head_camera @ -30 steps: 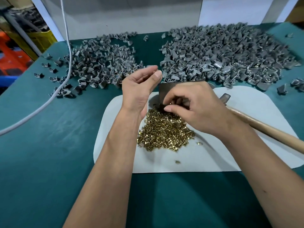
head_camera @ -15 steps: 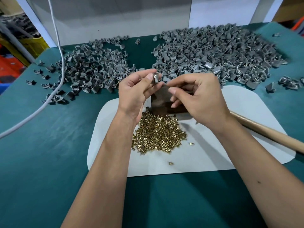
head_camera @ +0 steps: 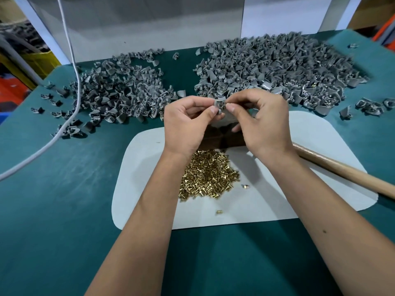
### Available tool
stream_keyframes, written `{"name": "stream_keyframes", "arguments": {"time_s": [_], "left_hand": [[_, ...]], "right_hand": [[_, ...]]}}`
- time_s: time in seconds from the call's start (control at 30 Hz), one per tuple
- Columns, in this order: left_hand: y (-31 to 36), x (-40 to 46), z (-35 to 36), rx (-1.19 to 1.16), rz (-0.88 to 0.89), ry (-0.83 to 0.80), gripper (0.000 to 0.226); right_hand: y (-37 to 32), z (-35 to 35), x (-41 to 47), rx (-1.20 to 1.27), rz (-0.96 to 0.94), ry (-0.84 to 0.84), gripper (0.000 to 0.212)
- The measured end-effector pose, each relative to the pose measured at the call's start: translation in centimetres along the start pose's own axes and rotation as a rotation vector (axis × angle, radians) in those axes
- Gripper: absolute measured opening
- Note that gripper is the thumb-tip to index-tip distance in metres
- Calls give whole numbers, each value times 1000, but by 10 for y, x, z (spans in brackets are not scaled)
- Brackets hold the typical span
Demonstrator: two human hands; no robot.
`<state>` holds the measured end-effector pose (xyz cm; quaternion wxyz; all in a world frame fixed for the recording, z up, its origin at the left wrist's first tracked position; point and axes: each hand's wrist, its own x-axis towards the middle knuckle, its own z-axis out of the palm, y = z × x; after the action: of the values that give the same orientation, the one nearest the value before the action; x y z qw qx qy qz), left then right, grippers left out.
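We see the left grip [head_camera: 188, 122] pinching a small grey part [head_camera: 219, 104] between thumb and forefinger, and the right grip [head_camera: 263, 122] pinching it from the other side, both over the white mat [head_camera: 277, 199]. Under the wrists lies a heap of brass pins [head_camera: 208, 175], with a wooden handle [head_camera: 342, 174] to the right. A big pile of grey parts [head_camera: 277, 65] and a smaller pile [head_camera: 124, 90] sit beyond on the green surface [head_camera: 64, 199].

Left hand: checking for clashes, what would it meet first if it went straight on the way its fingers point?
The left hand points right, across the small grey part it pinches. Going on, it would probably meet the right hand, whose fingertips pinch the same part from the other side.
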<state>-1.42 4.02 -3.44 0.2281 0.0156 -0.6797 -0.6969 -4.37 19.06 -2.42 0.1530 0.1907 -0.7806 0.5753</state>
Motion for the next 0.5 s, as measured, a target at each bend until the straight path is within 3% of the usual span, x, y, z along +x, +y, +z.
{"name": "stream_keyframes", "arguments": {"time_s": [0.5], "left_hand": [[0, -2, 8, 56, -3, -17, 15]], "right_hand": [[-8, 2, -2, -253, 5, 68, 7]]}}
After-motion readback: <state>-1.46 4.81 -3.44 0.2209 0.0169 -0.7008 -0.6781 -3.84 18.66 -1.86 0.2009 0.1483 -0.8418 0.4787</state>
